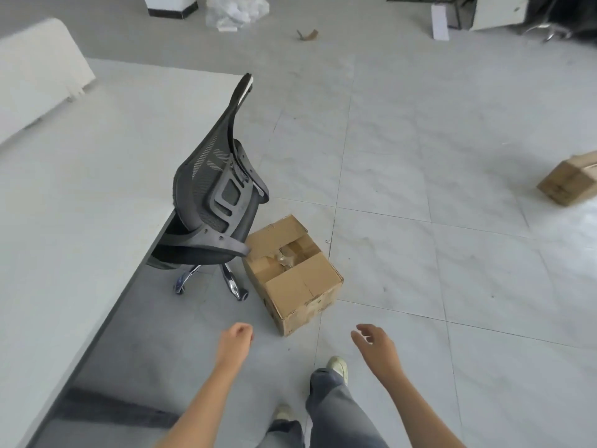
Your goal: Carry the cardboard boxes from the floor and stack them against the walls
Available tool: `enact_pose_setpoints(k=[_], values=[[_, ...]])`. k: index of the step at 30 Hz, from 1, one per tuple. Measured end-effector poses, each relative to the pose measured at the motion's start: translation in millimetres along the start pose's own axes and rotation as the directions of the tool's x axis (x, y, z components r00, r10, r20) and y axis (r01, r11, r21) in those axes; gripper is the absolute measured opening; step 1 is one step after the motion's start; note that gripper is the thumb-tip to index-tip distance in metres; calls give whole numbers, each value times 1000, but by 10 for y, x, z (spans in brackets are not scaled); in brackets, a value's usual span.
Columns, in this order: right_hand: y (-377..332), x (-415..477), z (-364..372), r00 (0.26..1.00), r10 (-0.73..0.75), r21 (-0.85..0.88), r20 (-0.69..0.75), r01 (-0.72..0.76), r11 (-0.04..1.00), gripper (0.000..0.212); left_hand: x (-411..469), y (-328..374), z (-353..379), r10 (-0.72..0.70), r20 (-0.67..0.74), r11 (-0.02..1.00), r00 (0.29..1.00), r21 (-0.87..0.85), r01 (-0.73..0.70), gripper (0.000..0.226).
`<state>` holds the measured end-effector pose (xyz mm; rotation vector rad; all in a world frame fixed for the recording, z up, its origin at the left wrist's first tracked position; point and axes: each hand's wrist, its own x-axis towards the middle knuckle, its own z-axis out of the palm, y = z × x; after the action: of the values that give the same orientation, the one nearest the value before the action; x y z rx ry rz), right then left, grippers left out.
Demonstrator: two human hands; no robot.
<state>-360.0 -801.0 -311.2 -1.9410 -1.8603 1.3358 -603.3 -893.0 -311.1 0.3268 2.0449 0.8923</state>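
A brown cardboard box (295, 276) sits on the tiled floor just ahead of me, its top flaps partly open with crumpled tape inside. My left hand (237, 337) hangs a short way below its left corner, fingers loosely curled, holding nothing. To the right of the box's near corner is my right hand (374, 342), fingers relaxed and spread, also holding nothing. Neither hand touches the box. A second cardboard box (570, 181) lies tilted on the floor at the far right edge.
A black mesh office chair (216, 205) stands against the left side of the box, tucked at a white desk (80, 195). My feet and grey trousers (336, 402) are below. Clear plastic wrap (237, 9), a cardboard scrap (308, 34) and furniture parts lie at the back.
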Motion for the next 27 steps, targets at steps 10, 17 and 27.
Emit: enact_pose_setpoints(k=[10, 17, 27], values=[[-340, 1401, -330, 996, 30, -82, 87, -23, 996, 38, 917, 708, 436, -82, -68, 995, 994, 52, 86, 19], [-391, 2411, -430, 963, 151, -167, 222, -115, 979, 38, 1633, 847, 886, -266, -81, 964, 961, -10, 266, 33], [-28, 3717, 169, 937, 227, -202, 266, -176, 964, 40, 2885, 491, 1310, -342, -123, 939, 932, -15, 343, 33]])
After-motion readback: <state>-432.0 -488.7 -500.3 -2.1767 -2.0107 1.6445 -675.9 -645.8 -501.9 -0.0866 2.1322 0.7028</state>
